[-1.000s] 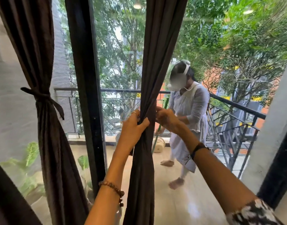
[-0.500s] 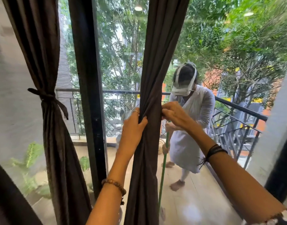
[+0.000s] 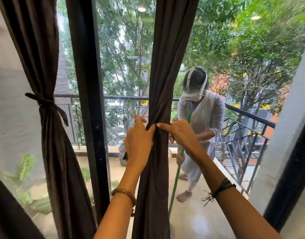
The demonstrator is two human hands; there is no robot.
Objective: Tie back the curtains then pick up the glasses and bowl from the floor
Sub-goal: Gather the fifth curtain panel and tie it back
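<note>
**Middle curtain gathered between both hands**

The left hand (image 3: pixel 138 144) is wrapped around the left edge of the middle curtain (image 3: pixel 158 83), its thumb laid across the front folds and its fingers curled behind the cloth. The right hand (image 3: pixel 180 131) is closed on the same gather from the other side, the forefinger stretched along the front of the fabric until its tip nearly meets the left thumb, the remaining fingers hooked round the right edge. The cloth is pinched narrow at that level and falls in loose folds above and below it. A beaded bracelet (image 3: pixel 125 193) is worn on the left wrist and a dark thread band (image 3: pixel 220 187) on the right.

To the left, beyond a black door frame (image 3: pixel 89 100), a second curtain (image 3: pixel 50 135) is seen already cinched with a knotted tie (image 3: pixel 44 101), whose loose end hangs to the right of the knot.

Through the glass, a person in pale clothes (image 3: pixel 202 121) is seen on the balcony, bent forward with a headset worn on the head, and a green broom handle (image 3: pixel 176 178) is held in front of them. A dark metal railing (image 3: pixel 248 114) runs behind, with trees beyond. The glasses and bowl are not within the view.
</note>
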